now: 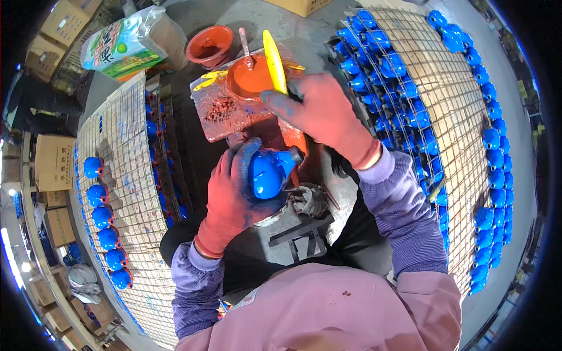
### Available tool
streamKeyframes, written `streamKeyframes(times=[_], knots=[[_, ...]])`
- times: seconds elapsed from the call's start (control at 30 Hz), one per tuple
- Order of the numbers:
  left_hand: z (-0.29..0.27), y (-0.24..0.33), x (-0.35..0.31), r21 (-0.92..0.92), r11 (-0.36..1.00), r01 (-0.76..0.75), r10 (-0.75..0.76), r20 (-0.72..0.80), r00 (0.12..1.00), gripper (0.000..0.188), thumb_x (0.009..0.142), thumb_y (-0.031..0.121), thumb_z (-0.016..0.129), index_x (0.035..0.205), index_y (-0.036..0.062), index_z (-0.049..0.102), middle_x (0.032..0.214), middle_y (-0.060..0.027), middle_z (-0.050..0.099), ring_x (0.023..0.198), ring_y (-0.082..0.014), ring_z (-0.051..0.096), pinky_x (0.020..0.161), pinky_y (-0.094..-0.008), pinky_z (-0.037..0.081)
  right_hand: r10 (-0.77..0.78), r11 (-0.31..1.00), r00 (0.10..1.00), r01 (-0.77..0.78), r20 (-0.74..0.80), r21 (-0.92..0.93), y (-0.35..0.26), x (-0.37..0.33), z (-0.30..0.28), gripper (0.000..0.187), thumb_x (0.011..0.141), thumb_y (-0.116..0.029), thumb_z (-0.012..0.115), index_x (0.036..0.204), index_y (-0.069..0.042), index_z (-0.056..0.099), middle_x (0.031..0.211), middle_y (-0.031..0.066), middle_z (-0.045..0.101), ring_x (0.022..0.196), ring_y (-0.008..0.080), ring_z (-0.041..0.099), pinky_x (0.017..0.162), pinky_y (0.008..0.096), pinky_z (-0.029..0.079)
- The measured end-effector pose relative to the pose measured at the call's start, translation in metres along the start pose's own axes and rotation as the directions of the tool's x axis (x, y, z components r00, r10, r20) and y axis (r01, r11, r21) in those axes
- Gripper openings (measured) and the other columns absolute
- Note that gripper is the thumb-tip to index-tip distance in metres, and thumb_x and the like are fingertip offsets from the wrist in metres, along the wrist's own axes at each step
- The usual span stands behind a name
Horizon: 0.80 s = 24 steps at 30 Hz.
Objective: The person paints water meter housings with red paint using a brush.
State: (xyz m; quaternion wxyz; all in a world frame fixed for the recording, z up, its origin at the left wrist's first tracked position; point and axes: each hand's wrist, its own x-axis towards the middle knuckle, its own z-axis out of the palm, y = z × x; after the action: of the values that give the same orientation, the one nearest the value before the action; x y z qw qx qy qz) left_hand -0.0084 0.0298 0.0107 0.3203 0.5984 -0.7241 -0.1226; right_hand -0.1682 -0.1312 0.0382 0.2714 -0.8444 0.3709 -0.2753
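My left hand [229, 190], in a red glove darkened at the fingers, is closed around a glossy blue rounded piece [267, 176] with a short neck and a dark tip. The neck points up and to the right. In my right hand [331, 117], also gloved, is a slim yellow tool [273, 58]. Its upper part sticks up past my fingers; its lower end is hidden by the hand. Just beyond it stands a bowl of orange-red paint [253, 82] with a paint-smeared stick [246, 47] in it. Under the bowl is a red-stained board [216, 117].
Wire-mesh racks flank me: the left rack [134, 205] carries a row of blue pieces [102, 217], and the right rack [445, 99] has many more. Farther off are a red-brown pot [209, 45] and a printed bag [126, 50]. Cardboard boxes [54, 162] line the left.
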Motion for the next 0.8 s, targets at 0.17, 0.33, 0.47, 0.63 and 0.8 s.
streamKeyframes(times=[0.17, 0.33, 0.47, 0.63, 0.8], knots=[[0.003, -0.006, -0.001, 0.068, 0.998, 0.009, -0.007, -0.029, 1.000, 0.096, 0.052, 0.029, 0.089, 0.134, 0.0061, 0.045, 0.123, -0.0201, 0.057, 0.108, -0.0402, 0.059, 0.089, -0.0470, 0.051, -0.212, 0.977, 0.969, 0.208, -0.128, -0.046, -0.015, -0.006, -0.004, 0.036, 0.081, -0.042, 0.071, 0.089, -0.007, 0.070, 0.066, 0.0152, 0.062, 0.062, 0.0351, 0.064, 0.057, 0.0445, 0.051], [0.001, -0.012, -0.002, 0.035, 0.991, 0.129, -0.128, -0.025, 0.991, 0.094, 0.054, 0.029, 0.089, 0.134, 0.0058, 0.046, 0.122, -0.0180, 0.057, 0.106, -0.0393, 0.061, 0.087, -0.0450, 0.052, -0.394, 0.918, 0.913, 0.386, -0.107, -0.090, -0.026, -0.017, -0.009, 0.023, 0.077, -0.023, 0.077, 0.088, -0.005, 0.068, 0.070, 0.0095, 0.064, 0.057, 0.0274, 0.063, 0.052, 0.0362, 0.048], [0.002, -0.015, 0.000, -0.167, 0.961, 0.219, -0.237, -0.098, 0.966, 0.088, 0.057, 0.030, 0.089, 0.131, 0.0059, 0.049, 0.117, -0.0181, 0.059, 0.103, -0.0372, 0.062, 0.086, -0.0415, 0.053, -0.600, 0.798, 0.793, 0.585, -0.100, -0.145, -0.025, -0.021, -0.015, 0.033, 0.070, -0.022, 0.080, 0.096, -0.009, 0.066, 0.088, 0.0061, 0.068, 0.069, 0.0255, 0.065, 0.064, 0.0351, 0.050], [-0.009, -0.011, 0.002, -0.631, 0.659, 0.410, -0.479, 0.070, 0.875, 0.073, 0.065, 0.024, 0.088, 0.127, 0.0040, 0.054, 0.112, -0.0106, 0.062, 0.103, -0.0209, 0.062, 0.089, -0.0366, 0.053, -0.544, 0.816, 0.802, 0.574, -0.248, 0.065, -0.018, -0.019, -0.010, 0.036, 0.073, -0.016, 0.077, 0.106, -0.010, 0.062, 0.101, 0.0059, 0.069, 0.080, 0.0208, 0.067, 0.068, 0.0326, 0.051], [-0.018, -0.007, -0.001, -0.912, 0.159, 0.378, -0.460, 0.271, 0.845, 0.061, 0.084, 0.028, 0.068, 0.136, 0.0025, 0.049, 0.118, -0.0108, 0.062, 0.106, -0.0197, 0.062, 0.093, -0.0352, 0.052, -0.034, 0.625, 0.980, 0.174, -0.196, 0.761, -0.018, -0.023, 0.003, 0.026, 0.089, 0.002, 0.059, 0.114, -0.001, 0.057, 0.113, 0.0131, 0.065, 0.083, 0.0152, 0.065, 0.071, 0.0276, 0.053]])
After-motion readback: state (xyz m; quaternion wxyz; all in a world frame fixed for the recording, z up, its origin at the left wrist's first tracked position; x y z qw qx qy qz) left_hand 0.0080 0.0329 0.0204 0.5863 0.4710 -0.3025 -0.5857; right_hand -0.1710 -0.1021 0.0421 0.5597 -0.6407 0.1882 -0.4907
